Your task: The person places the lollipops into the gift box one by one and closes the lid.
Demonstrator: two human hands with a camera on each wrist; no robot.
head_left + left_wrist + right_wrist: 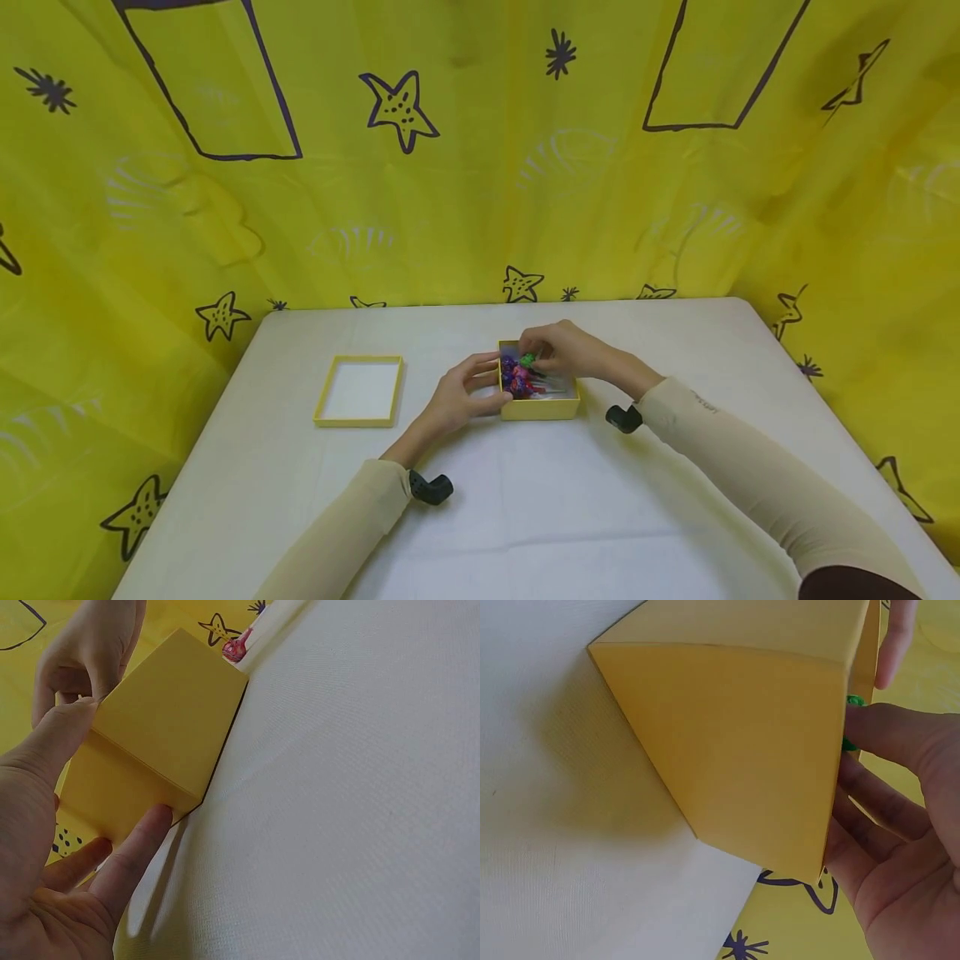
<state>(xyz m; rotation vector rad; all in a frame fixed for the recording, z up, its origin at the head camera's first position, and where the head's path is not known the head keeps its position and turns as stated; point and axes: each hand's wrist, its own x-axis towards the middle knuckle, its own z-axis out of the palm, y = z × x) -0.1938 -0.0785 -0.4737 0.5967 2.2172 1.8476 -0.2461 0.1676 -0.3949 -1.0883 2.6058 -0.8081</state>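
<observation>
An uncovered yellow box (540,409) stands on the table, with several lollipops (517,379) in purple, pink and red wrappers inside. My left hand (461,398) rests against the box's left side, its fingers extended along the wall and the thumb at the near corner. From above, my right hand (566,348) reaches into the box and pinches a green-wrapped lollipop (528,361). The right wrist view shows a bit of that green wrapper (851,724) by the thumb, mostly hidden behind the box wall.
A shallow yellow-rimmed lid (358,423) with a white inside lies left of the box on the white-covered table (450,542). Yellow patterned curtains (465,208) enclose the back and sides. A small red-pink object (236,649) shows beyond the box in the left wrist view.
</observation>
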